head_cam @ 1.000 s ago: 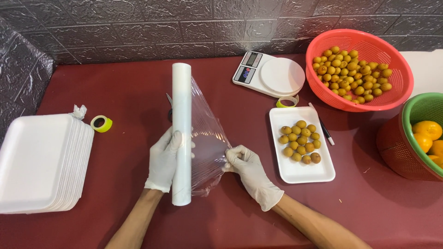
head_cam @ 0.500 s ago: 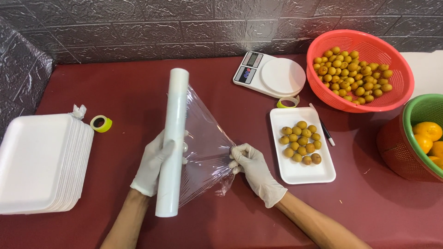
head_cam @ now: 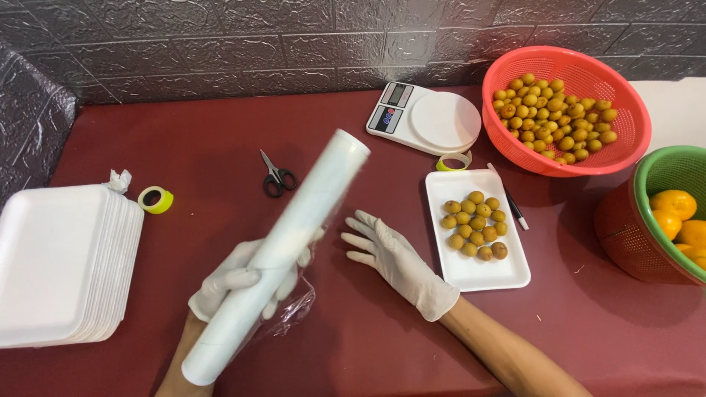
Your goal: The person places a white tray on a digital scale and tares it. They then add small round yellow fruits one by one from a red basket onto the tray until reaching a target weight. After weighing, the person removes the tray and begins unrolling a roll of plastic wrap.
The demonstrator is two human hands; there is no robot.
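My left hand [head_cam: 234, 283], in a white glove, grips a long white roll of cling film [head_cam: 283, 246] lifted off the red table [head_cam: 220, 140] and tilted, its far end pointing up and right. A crumpled flap of clear film [head_cam: 290, 315] hangs under the roll near my wrist. My right hand [head_cam: 397, 259], also gloved, hovers flat with fingers spread just right of the roll, holding nothing. Right of that hand lies a white foam tray [head_cam: 507, 273] with several small yellow-brown fruits [head_cam: 475, 224] on it.
A stack of white foam trays [head_cam: 62, 265] sits at the left with a yellow tape roll [head_cam: 155, 199] beside it. Black scissors [head_cam: 276, 175], a white kitchen scale [head_cam: 429, 117], another tape roll [head_cam: 456, 162], a pen [head_cam: 513, 207], a red basket of small fruits [head_cam: 570, 110] and a green basket of oranges [head_cam: 673, 213] surround the tray.
My left hand has lifted and tilted the roll, uncovering the scissors. My right hand has let go of the stretched film, which now hangs crumpled under the roll.
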